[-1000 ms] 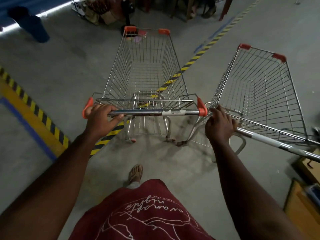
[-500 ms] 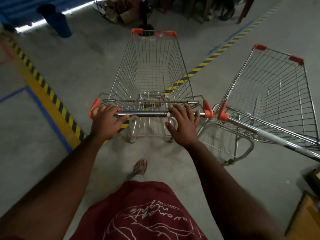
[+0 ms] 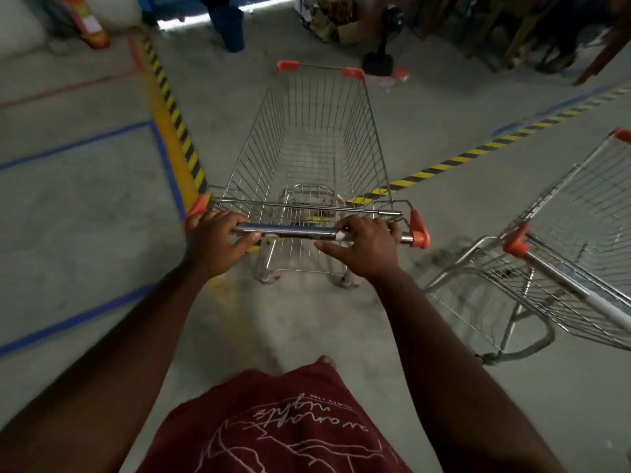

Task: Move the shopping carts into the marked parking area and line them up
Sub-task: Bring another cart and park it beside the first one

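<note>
A wire shopping cart (image 3: 317, 148) with orange corner caps stands straight ahead of me, its basket empty. My left hand (image 3: 215, 242) grips the left end of its chrome handle bar (image 3: 290, 230). My right hand (image 3: 363, 247) grips the right part of the same bar, thumb stretched out below it. A second, similar cart (image 3: 563, 254) stands to the right, angled away, with no hand on it. Blue floor lines (image 3: 82, 317) mark bays on the left, beside a yellow-and-black striped strip (image 3: 174, 121).
Another yellow-black striped line (image 3: 478, 153) runs diagonally at right. A blue bin (image 3: 230, 27), a black fan base (image 3: 377, 61), boxes and wooden furniture legs crowd the far side. An orange item (image 3: 90, 29) leans at top left. Bare concrete lies around the carts.
My right hand left the second cart's handle and took hold of the first cart's bar. The view swung left, the blue-marked bays came into sight, and the second cart fell back to the right.
</note>
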